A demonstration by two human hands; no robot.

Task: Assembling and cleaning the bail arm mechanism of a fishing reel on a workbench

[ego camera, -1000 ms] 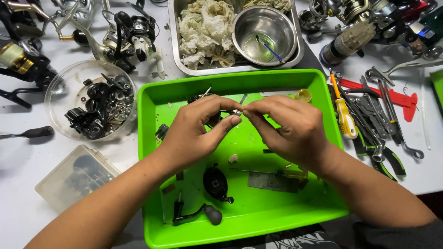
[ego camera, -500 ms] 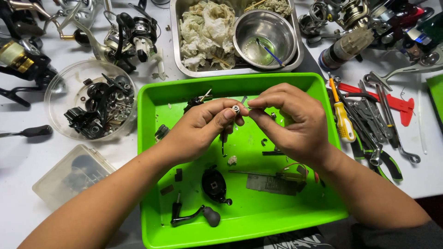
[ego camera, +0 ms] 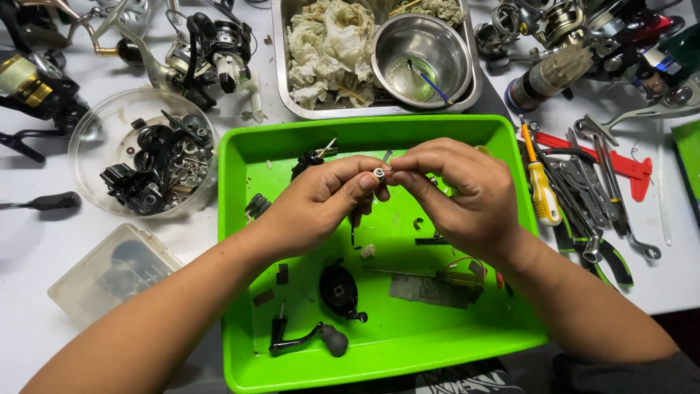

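Left hand (ego camera: 321, 201) and right hand (ego camera: 463, 193) both pinch one small metal ring part (ego camera: 379, 173) above one green tray (ego camera: 306, 365). One crank handle (ego camera: 306, 337), one black side cover (ego camera: 339, 290) inside tray.

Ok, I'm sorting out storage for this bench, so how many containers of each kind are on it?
Green plastic tray: 1
Metal tray: 1
Steel bowl: 1
Clear round bowl: 1
Clear plastic box: 1
Total: 5
Over the green tray, the left hand and right hand pinch a small metal part.
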